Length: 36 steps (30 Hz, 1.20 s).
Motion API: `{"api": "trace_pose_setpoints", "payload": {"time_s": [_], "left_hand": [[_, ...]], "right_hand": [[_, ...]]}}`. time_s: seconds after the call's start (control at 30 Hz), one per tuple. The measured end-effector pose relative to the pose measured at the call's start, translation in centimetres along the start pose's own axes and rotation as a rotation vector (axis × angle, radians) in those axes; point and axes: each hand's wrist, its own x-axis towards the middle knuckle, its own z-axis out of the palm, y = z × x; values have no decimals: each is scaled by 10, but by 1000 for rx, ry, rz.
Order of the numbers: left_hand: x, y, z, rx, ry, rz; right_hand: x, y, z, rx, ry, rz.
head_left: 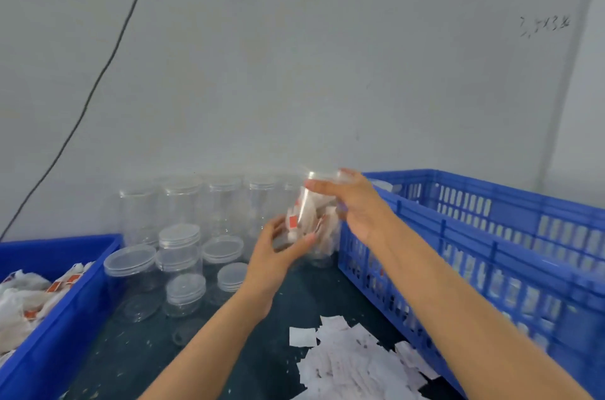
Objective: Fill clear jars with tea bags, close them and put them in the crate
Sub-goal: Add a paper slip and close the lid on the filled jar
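A pale wall (327, 56) is filling most of what I'm seeing, with a thin dark cable (98, 79) hanging down its left side. Below it a dark surface (137, 354) is carrying everything else. A big blue slotted crate (491, 236) is sitting along the right side, and a solid blue bin (52, 327) on the left is holding a heap of tea bags (23, 298), white with orange tags. Between the two, a cluster of empty clear jars (183, 236) with lids is standing against the wall and spreading forward. A loose pile of white paper slips (353, 363) is lying near the front, just beside the crate.

In the middle, the person is holding a clear jar (311, 226) packed with tea bags, just left of the crate's near corner and, as far as I can tell, lifted off the surface. The left hand (278, 255) is gripping its lower part, fingers and thumb curling round the wall. The right hand (353, 200) is grasping the lid (324, 177) at the top of the jar, fingers wrapping over its rim.
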Motion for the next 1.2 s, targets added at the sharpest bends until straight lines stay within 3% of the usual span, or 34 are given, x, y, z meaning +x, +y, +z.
{"api": "trace_pose_setpoints", "payload": {"time_s": [0.23, 0.43, 0.8, 1.07, 1.2], "left_hand": [[78, 80, 68, 479, -176, 424], [117, 98, 117, 564, -244, 446], [174, 68, 165, 824, -361, 304], [213, 48, 198, 1175, -450, 361], [225, 39, 210, 1279, -487, 353]], "right_hand": [[46, -63, -51, -114, 116, -285], [82, -82, -96, -413, 205, -435], [128, -55, -178, -644, 250, -7], [154, -51, -205, -777, 283, 222], [166, -45, -212, -714, 293, 313]]}}
